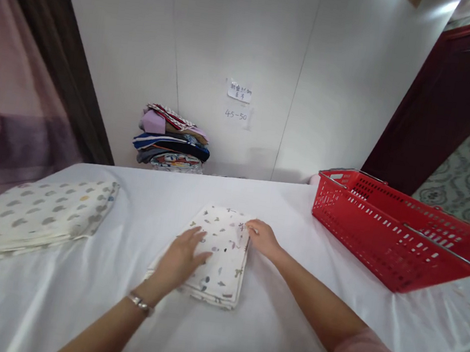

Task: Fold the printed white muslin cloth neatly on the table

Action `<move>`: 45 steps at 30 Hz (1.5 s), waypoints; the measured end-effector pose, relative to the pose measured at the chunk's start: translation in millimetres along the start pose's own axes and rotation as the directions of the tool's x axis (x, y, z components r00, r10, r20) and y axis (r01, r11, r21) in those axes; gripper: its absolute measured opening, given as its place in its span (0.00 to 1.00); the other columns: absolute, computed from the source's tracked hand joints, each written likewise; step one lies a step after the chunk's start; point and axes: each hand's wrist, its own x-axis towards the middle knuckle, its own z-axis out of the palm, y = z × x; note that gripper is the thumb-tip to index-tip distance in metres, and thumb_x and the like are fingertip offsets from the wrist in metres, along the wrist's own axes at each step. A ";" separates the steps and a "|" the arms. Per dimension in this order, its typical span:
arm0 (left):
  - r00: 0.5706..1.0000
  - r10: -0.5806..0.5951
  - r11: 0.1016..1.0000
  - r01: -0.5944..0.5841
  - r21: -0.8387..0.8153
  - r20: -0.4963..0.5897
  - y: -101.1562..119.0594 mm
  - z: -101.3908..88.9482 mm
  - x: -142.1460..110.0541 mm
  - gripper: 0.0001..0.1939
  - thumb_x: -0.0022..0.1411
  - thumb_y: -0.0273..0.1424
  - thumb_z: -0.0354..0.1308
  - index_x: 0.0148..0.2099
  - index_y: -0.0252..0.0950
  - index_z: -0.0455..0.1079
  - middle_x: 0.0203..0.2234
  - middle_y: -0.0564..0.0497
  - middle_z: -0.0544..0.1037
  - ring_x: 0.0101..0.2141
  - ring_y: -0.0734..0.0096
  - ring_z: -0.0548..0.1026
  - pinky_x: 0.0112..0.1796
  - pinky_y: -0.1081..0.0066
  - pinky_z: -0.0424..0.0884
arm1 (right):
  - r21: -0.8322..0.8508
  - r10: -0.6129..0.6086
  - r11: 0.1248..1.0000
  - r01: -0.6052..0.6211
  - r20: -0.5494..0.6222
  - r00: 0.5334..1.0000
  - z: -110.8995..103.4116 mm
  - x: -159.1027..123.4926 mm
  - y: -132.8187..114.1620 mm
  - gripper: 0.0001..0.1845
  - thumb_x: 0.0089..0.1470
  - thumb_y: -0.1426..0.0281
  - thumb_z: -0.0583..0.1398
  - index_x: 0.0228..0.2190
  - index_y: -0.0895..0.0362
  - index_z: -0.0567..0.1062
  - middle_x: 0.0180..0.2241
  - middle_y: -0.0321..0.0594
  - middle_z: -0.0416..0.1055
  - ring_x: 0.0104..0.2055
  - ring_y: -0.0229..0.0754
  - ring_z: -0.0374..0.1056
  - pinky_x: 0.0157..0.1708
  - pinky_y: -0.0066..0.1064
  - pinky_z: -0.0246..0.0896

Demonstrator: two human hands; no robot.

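Note:
A white cloth (218, 272) printed with small figures lies folded into a rectangle in the middle of the table. Its layers show along the near edge. My left hand (178, 258) rests flat over its left side, thumb and fingers spread. At the far right edge, my right hand (263, 238) has its fingers drawn together on the cloth's margin and appears to pinch it. A second folded cloth (46, 212), cream with grey spots, lies to the left, apart from both hands.
A red plastic basket (361, 233) with metal handles stands on the right of the white-covered table (83, 306). Behind the far edge is a pile of folded fabrics (173, 139) against the wall. Paper labels (239, 92) are stuck above. A curtain (22, 84) hangs at left.

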 end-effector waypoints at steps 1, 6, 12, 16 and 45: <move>0.996 0.074 0.997 -0.073 -0.014 0.042 13.5 9.0 -2.4 0.26 0.58 0.42 0.50 0.56 0.37 0.60 0.57 0.43 0.60 0.57 0.57 0.58 0.54 0.57 0.56 | -0.017 0.021 1.000 -0.021 0.001 1.000 3.7 11.7 6.0 0.14 0.54 0.76 0.50 0.39 0.56 0.72 0.43 0.41 0.71 0.46 0.39 0.65 0.46 0.33 0.58; 0.924 0.315 0.947 -0.321 -0.006 0.217 49.5 41.7 -22.3 0.27 0.62 0.45 0.44 0.61 0.40 0.55 0.61 0.45 0.53 0.60 0.55 0.51 0.56 0.50 0.49 | -0.083 0.108 0.991 -0.101 0.090 0.990 25.4 29.5 25.3 0.12 0.54 0.71 0.52 0.42 0.58 0.69 0.48 0.45 0.66 0.53 0.43 0.57 0.49 0.38 0.52; 0.908 0.346 0.930 -0.365 0.039 0.234 45.3 43.8 -29.4 0.27 0.64 0.44 0.39 0.63 0.44 0.49 0.62 0.48 0.49 0.61 0.58 0.47 0.57 0.51 0.45 | -0.107 0.196 0.979 -0.176 0.215 0.957 33.6 26.8 43.4 0.14 0.56 0.67 0.50 0.43 0.57 0.68 0.53 0.44 0.61 0.56 0.43 0.52 0.49 0.33 0.51; 0.907 0.322 0.940 -0.339 0.017 0.272 50.8 36.8 -28.0 0.26 0.63 0.45 0.40 0.62 0.46 0.51 0.62 0.49 0.50 0.61 0.59 0.48 0.57 0.51 0.47 | -0.127 0.256 0.966 -0.227 0.308 0.916 27.8 44.2 46.0 0.14 0.53 0.65 0.53 0.41 0.56 0.70 0.47 0.42 0.67 0.50 0.44 0.61 0.46 0.31 0.53; 0.811 -0.584 0.800 0.581 0.150 -0.026 -83.1 -11.4 -3.7 0.31 0.57 0.45 0.47 0.59 0.34 0.55 0.54 0.39 0.64 0.51 0.55 0.65 0.46 0.58 0.63 | -0.070 0.042 0.997 -0.021 0.315 0.948 81.9 138.0 -59.3 0.28 0.48 0.65 0.59 0.52 0.53 0.63 0.57 0.45 0.55 0.60 0.49 0.45 0.55 0.41 0.40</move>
